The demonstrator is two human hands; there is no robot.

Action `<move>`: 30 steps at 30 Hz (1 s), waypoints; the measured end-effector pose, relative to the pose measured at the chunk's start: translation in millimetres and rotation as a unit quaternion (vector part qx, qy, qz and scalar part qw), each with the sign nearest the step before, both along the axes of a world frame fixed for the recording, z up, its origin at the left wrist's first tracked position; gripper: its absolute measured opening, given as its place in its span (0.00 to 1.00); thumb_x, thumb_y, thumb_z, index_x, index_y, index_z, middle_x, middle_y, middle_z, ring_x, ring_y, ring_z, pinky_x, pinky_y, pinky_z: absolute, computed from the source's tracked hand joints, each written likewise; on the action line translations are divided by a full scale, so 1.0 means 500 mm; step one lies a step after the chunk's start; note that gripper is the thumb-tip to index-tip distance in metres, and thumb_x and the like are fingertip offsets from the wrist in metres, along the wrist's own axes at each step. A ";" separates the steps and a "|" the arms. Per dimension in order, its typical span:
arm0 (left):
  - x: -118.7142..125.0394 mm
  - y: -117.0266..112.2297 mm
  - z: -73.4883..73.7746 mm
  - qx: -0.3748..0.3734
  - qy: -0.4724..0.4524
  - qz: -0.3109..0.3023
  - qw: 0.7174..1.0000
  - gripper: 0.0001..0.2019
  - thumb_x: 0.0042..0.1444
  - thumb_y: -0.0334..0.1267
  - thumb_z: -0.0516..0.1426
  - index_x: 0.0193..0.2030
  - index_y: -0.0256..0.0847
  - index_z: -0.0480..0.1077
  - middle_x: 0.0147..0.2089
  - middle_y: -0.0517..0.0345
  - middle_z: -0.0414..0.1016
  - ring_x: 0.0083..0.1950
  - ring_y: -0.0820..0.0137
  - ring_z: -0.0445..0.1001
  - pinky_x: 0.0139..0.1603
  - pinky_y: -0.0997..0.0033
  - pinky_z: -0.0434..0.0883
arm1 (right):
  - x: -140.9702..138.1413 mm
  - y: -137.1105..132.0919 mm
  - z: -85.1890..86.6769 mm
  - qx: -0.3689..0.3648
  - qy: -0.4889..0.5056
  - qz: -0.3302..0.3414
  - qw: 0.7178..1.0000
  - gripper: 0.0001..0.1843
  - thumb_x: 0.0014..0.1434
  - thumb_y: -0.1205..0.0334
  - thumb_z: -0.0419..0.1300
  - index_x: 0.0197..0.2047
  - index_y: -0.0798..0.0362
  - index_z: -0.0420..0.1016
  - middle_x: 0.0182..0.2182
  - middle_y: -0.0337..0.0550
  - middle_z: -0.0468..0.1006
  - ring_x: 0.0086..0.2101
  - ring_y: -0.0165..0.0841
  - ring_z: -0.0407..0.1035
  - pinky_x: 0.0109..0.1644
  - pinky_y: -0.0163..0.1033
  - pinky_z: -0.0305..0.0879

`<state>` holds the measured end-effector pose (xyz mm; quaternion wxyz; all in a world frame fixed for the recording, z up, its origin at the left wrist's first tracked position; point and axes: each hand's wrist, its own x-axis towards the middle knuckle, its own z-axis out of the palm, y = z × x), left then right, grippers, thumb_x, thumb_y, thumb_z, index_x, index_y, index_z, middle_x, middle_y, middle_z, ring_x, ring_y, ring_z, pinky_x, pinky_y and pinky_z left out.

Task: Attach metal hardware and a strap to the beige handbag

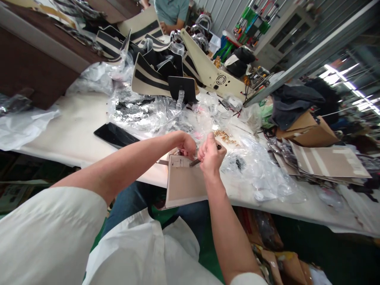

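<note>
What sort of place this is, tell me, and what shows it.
Probably a factory workshop, judging by the beige panel being worked on, the stacked flat panels at right, and the scattered small gold-coloured pieces.

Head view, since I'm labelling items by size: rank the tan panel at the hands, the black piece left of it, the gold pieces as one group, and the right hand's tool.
1. Tan panel
2. Black piece
3. Gold pieces together
4. Tool, visible part only; the right hand hides some
</note>
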<state>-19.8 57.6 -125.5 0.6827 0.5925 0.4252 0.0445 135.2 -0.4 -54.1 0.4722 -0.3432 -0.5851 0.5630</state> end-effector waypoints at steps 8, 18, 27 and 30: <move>0.006 -0.009 0.022 -0.009 0.083 0.020 0.996 0.22 0.40 0.44 0.78 0.27 0.42 0.69 0.22 0.62 0.66 0.26 0.69 0.65 0.24 0.73 0.62 | 0.028 -0.017 -0.021 -0.005 0.073 0.000 0.997 0.43 0.67 0.29 0.70 0.21 0.47 0.52 0.17 0.31 0.51 0.16 0.25 0.47 0.19 0.38 0.45; 0.001 -0.018 0.062 -0.007 0.100 0.021 0.995 0.23 0.38 0.48 0.77 0.26 0.43 0.69 0.25 0.61 0.66 0.28 0.68 0.66 0.30 0.69 0.67 | 0.145 0.264 -0.021 -0.173 -0.010 -0.063 0.983 0.39 0.66 0.35 0.74 0.26 0.46 0.51 0.16 0.25 0.53 0.15 0.22 0.45 0.15 0.30 0.41; -0.006 -0.035 0.096 -0.008 0.091 0.021 0.996 0.24 0.39 0.54 0.78 0.32 0.41 0.76 0.30 0.57 0.76 0.34 0.65 0.72 0.35 0.68 0.70 | 0.130 0.342 -0.097 -0.201 -0.133 -0.086 0.967 0.29 0.63 0.52 0.80 0.28 0.46 0.62 0.13 0.27 0.62 0.14 0.25 0.55 0.15 0.30 0.46; -0.004 -0.035 0.096 -0.021 0.099 0.015 0.995 0.26 0.37 0.54 0.80 0.37 0.41 0.79 0.33 0.58 0.78 0.36 0.65 0.74 0.38 0.67 0.72 | 0.135 0.350 -0.095 -0.173 -0.122 -0.088 0.973 0.28 0.63 0.48 0.79 0.29 0.46 0.63 0.13 0.25 0.60 0.15 0.26 0.54 0.16 0.30 0.46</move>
